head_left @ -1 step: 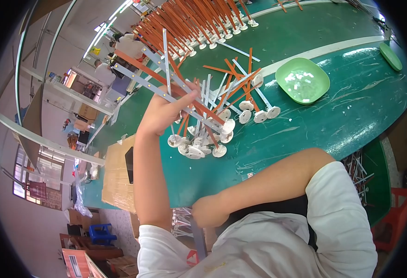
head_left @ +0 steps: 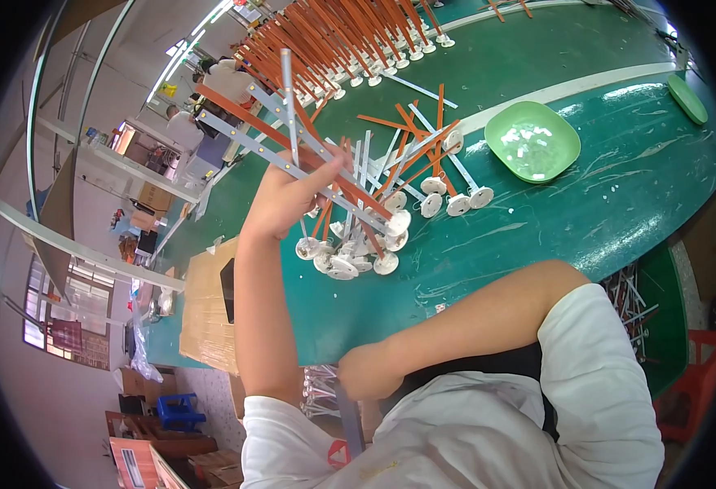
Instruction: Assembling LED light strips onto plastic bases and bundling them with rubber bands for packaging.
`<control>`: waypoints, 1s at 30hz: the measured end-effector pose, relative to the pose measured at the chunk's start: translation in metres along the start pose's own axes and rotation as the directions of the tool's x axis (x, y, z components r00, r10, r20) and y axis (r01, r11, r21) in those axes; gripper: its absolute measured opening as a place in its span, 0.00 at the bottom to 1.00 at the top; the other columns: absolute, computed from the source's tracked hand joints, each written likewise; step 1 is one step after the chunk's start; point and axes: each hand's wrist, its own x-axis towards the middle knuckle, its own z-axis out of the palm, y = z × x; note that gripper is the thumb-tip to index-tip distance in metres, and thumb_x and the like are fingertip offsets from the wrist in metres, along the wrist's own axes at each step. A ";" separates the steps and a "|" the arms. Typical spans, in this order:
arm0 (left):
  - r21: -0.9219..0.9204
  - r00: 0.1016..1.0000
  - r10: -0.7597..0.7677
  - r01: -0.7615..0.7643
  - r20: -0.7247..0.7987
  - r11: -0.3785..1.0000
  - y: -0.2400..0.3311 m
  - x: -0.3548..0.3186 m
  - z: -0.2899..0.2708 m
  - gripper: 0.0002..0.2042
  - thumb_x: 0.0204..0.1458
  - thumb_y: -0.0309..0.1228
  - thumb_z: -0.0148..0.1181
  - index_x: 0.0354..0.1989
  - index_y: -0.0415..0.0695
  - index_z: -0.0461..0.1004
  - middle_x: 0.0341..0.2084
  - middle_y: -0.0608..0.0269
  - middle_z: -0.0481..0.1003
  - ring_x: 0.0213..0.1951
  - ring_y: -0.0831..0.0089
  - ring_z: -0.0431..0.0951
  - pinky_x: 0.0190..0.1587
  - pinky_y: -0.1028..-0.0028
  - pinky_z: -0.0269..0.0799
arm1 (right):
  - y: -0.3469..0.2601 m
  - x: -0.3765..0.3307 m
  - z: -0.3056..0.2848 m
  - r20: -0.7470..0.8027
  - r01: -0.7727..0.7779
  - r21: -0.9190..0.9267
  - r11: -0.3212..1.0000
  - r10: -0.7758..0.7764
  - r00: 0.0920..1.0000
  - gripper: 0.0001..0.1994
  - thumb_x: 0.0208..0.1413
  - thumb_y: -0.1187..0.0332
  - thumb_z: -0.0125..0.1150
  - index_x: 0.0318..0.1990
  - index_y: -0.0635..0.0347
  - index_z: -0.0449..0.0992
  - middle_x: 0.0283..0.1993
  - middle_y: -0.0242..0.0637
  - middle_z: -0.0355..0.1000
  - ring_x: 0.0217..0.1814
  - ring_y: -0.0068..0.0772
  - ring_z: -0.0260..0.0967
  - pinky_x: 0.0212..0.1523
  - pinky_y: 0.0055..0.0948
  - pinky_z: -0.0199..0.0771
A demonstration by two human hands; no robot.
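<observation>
My left hand [head_left: 297, 187] is closed around a loose bunch of flat strips [head_left: 248, 145], some orange-brown and some silver-grey with holes. White round bases [head_left: 343, 266] at the strips' lower ends hang together over the green table, below and to the right of the hand. One silver-grey strip [head_left: 287, 90] points nearly straight up from the bunch. My right hand [head_left: 368, 372] is low at the table's front edge, beside a grey bar [head_left: 348, 416]. Its fingers are turned away and hidden. Right of the bunch, more strips with white round bases [head_left: 457, 204] lie crossed on the table.
A light-green bowl [head_left: 566, 155] holding small white pieces stands to the right. Rows of orange-brown strips on white bases [head_left: 350, 49] stand at the back. Cardboard [head_left: 203, 318] lies at the left, and a dark green bin [head_left: 664, 318] with strips stands at lower right.
The bunch in my left hand has tilted slightly, and the top of the upright silver-grey strip has shifted a little left. My right hand has not moved.
</observation>
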 end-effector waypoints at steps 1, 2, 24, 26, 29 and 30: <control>-0.009 0.999 -0.009 0.008 -0.034 1.000 0.001 -0.003 0.000 0.11 0.53 0.37 0.62 0.38 0.41 0.77 0.26 0.68 0.75 0.21 0.86 0.67 0.21 0.83 0.57 | 0.000 0.001 0.000 0.019 -0.005 -0.002 1.000 0.005 1.000 0.06 0.39 0.70 0.60 0.24 0.62 0.80 0.26 0.46 0.76 0.32 0.49 0.75 0.34 0.42 0.75; -0.019 0.998 -0.018 0.017 -0.068 1.000 0.005 -0.007 0.002 0.11 0.53 0.38 0.62 0.36 0.43 0.77 0.25 0.70 0.74 0.19 0.88 0.63 0.20 0.85 0.53 | 0.000 0.000 0.000 0.018 -0.006 -0.001 1.000 0.006 1.000 0.06 0.39 0.70 0.60 0.24 0.62 0.80 0.26 0.46 0.76 0.32 0.49 0.75 0.34 0.42 0.75; 0.017 0.944 0.158 -0.160 -0.290 0.987 0.036 -0.037 -0.020 0.10 0.49 0.32 0.66 0.27 0.37 0.75 0.20 0.65 0.75 0.21 0.83 0.72 0.22 0.82 0.62 | -0.002 -0.005 -0.007 -0.026 -0.011 0.017 1.000 0.012 1.000 0.06 0.39 0.71 0.59 0.24 0.63 0.80 0.26 0.48 0.76 0.32 0.49 0.75 0.33 0.41 0.75; 0.000 0.888 0.220 -0.240 -0.404 0.971 0.039 -0.040 -0.018 0.11 0.49 0.33 0.66 0.31 0.38 0.75 0.22 0.65 0.76 0.22 0.82 0.73 0.22 0.83 0.63 | -0.002 -0.006 -0.008 -0.015 -0.011 0.009 1.000 0.011 1.000 0.06 0.39 0.71 0.60 0.24 0.63 0.80 0.26 0.47 0.76 0.32 0.49 0.75 0.33 0.41 0.75; -0.043 0.885 0.257 -0.296 -0.388 0.954 0.038 -0.047 -0.023 0.12 0.50 0.33 0.65 0.35 0.38 0.73 0.25 0.61 0.77 0.24 0.82 0.74 0.22 0.84 0.63 | -0.002 -0.008 -0.010 -0.040 -0.002 0.044 0.999 0.004 0.999 0.07 0.40 0.70 0.60 0.24 0.64 0.80 0.26 0.47 0.76 0.32 0.49 0.75 0.33 0.42 0.75; -0.074 0.869 0.271 -0.329 -0.414 0.941 0.039 -0.050 -0.023 0.11 0.51 0.33 0.65 0.35 0.38 0.73 0.26 0.61 0.77 0.24 0.82 0.74 0.22 0.84 0.63 | -0.002 -0.007 -0.009 -0.038 -0.002 0.043 0.999 0.003 0.999 0.07 0.40 0.70 0.61 0.24 0.64 0.80 0.26 0.47 0.76 0.32 0.49 0.75 0.33 0.42 0.75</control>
